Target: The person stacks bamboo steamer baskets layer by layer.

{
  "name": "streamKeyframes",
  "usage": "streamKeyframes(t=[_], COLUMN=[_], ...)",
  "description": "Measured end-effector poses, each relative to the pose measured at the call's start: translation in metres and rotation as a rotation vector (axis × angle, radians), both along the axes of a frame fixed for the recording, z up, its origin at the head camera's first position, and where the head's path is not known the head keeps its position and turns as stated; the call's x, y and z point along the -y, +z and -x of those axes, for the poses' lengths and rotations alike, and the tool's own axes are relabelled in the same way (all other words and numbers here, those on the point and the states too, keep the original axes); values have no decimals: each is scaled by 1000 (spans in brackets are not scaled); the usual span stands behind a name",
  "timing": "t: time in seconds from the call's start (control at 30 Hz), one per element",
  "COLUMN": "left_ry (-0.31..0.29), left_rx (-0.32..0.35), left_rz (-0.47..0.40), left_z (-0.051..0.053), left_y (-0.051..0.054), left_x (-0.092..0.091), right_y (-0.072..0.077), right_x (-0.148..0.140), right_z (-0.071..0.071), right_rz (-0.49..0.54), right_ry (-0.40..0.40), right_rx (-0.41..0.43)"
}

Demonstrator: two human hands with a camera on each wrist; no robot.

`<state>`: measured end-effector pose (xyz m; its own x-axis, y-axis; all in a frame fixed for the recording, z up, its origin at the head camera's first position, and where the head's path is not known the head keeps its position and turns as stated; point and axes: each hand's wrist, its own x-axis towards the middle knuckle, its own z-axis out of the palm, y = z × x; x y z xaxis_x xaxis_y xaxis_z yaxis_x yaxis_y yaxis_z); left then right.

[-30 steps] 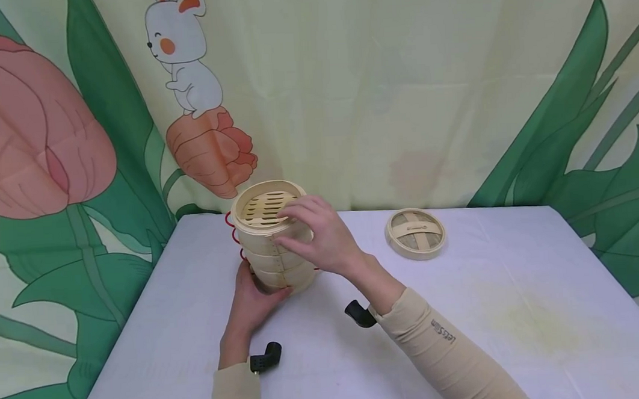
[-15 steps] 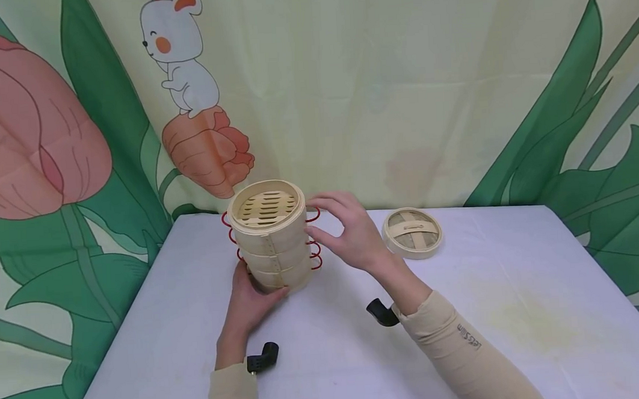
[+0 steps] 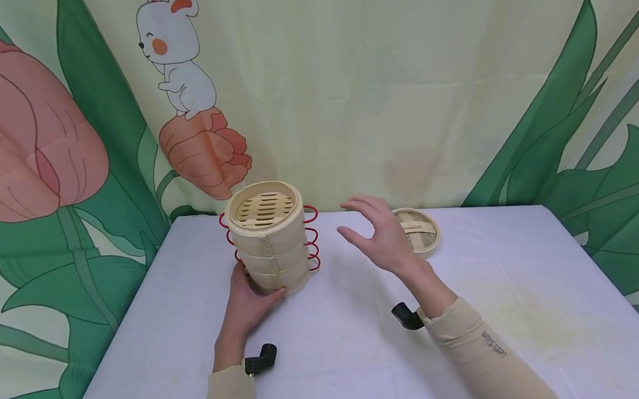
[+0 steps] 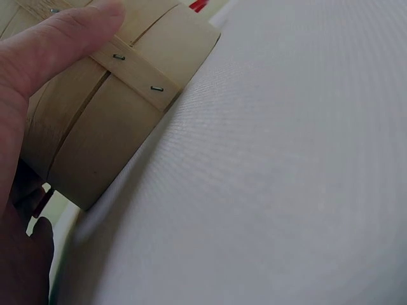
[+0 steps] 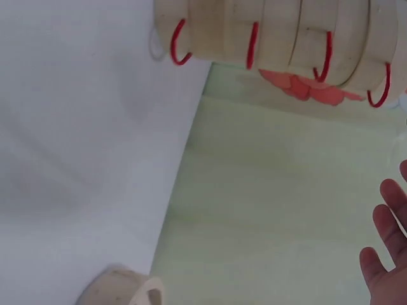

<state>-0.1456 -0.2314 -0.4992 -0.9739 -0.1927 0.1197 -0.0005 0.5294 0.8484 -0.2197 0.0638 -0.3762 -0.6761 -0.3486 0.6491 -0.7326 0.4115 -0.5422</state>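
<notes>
A stack of several bamboo steamer baskets point(image 3: 268, 250) stands upright at the table's back left, red loops down both sides. Its top basket has no lid, so the slatted base inside shows. My left hand point(image 3: 247, 306) grips the lowest part of the stack. In the left wrist view its thumb point(image 4: 76, 35) presses on the stapled wooden wall point(image 4: 121, 108). Held in the air between stack and lid, my right hand point(image 3: 378, 235) has spread fingers and touches nothing. Partly behind it lies the round bamboo lid point(image 3: 421, 233), with a crossed strip on top.
A white cloth covers the table point(image 3: 333, 355), its back edge close to a printed curtain point(image 3: 375, 130). A black wrist camera point(image 3: 261, 359) is on the left wrist, another black camera point(image 3: 407, 316) on the right.
My right hand has drawn away from the stack's upper rim and moved right toward the lid, uncovering the red loops on that side. The left hand keeps its grip.
</notes>
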Motion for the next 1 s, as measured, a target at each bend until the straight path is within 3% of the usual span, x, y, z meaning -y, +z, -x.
streamKeyframes(t=[0.53,1.0], left_ry=[6,2], left_rx=[-15,-23], left_rz=[-6,-4], left_z=[-1,-1], left_y=[0,1], left_x=[0,1], right_y=[-34,-44], right_x=[-49,-89], right_z=[12,18], right_rz=[-16,-40], right_ry=[-76,-165], right_rx=[40,127])
